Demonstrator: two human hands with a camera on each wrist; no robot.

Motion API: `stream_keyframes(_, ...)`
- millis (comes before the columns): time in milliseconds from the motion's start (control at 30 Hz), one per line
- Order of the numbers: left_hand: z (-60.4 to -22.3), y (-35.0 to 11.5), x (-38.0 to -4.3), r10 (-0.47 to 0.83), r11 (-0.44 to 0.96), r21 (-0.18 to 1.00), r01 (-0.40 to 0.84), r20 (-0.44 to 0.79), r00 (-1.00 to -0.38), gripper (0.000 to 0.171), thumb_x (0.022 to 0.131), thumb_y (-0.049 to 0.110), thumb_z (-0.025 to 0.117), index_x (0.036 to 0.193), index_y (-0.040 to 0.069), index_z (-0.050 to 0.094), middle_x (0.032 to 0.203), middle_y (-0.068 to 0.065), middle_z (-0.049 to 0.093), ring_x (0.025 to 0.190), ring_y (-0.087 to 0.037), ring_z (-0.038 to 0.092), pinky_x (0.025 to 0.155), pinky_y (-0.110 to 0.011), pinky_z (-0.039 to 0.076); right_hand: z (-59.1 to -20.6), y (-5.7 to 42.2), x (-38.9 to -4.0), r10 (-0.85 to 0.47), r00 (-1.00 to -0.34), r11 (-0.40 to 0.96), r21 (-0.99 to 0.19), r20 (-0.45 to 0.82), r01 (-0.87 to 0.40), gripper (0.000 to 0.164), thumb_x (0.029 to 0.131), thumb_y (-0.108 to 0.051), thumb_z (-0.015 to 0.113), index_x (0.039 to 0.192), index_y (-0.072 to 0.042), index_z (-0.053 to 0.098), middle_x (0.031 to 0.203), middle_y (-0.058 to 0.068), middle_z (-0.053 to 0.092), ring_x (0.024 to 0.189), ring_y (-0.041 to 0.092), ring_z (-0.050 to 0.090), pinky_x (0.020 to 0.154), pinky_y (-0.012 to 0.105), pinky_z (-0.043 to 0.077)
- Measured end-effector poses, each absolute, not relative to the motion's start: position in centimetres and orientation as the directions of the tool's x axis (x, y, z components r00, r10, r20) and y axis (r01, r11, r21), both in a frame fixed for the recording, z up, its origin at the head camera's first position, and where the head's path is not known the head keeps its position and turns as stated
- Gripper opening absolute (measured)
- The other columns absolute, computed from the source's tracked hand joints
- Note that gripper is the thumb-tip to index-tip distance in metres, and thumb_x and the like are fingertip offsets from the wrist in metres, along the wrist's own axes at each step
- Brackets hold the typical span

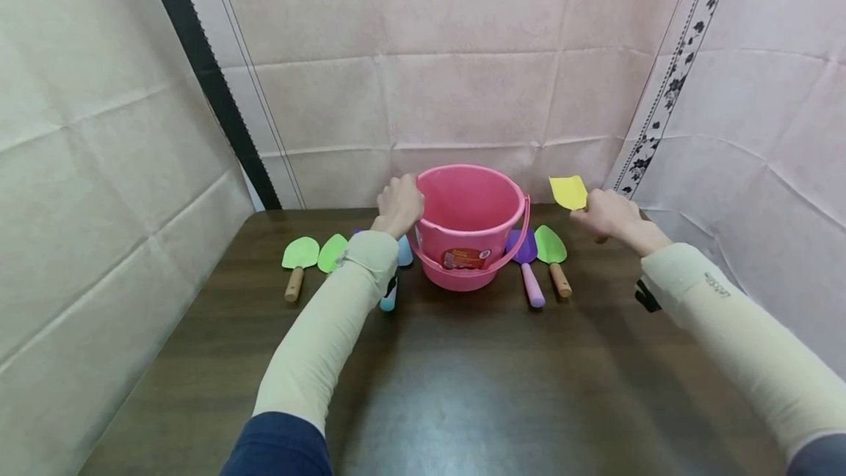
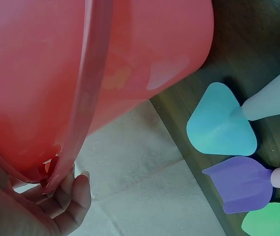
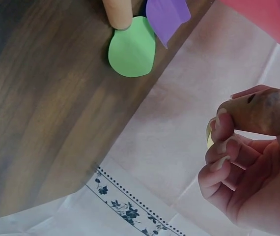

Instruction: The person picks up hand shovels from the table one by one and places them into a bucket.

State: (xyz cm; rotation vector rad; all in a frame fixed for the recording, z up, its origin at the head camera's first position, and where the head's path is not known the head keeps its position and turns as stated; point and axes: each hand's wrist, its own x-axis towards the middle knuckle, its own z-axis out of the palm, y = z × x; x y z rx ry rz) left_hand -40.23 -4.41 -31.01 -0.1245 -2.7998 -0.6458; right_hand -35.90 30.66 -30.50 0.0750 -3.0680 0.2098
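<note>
A pink bucket [image 1: 432, 244] stands near the table's back edge, its mouth up and its handle [image 1: 512, 255] hanging down across the front. My left hand [image 1: 400, 206] grips the rim on the left side; in the left wrist view its fingers [image 2: 81, 194] curl over the rim beside the handle's joint. Out to the right, my right hand [image 1: 611, 217] holds a small yellow toy shovel [image 1: 568, 192] up above the table. The right wrist view shows its wooden handle [image 3: 260, 115] between thumb and fingers, with the blade mostly hidden behind them.
Right of the bucket lie a purple shovel [image 1: 526, 248] and a green one [image 1: 551, 244]. To its left are two green shovels [image 1: 300, 253], a blue one [image 1: 388, 300] and another purple one [image 2: 245, 184], partly behind my left arm. Cloth-covered walls [image 1: 463, 94] enclose the table [image 1: 463, 388].
</note>
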Motion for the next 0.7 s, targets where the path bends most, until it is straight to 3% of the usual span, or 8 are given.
stream_keyframes(700, -30.9, -4.4, -40.3, 0.029, 0.899, 0.413, 0.144, 0.271, -0.962, 0.021, 0.089, 0.019, 0.047, 0.106, 0.009, 0.055, 0.076, -0.003, 0.054, 0.065, -0.017, 0.054, 0.059, -0.033, 0.046, -28.5, 29.5, -35.9, -0.064, -0.994, 0.987, -0.139, 0.09, -0.076, 0.04, 0.081, -0.037, 0.046, 0.051, -0.012, 0.053, 0.049, 0.004, 0.055, 0.048, 0.021, 0.05, 0.041, 0.034, 0.035)
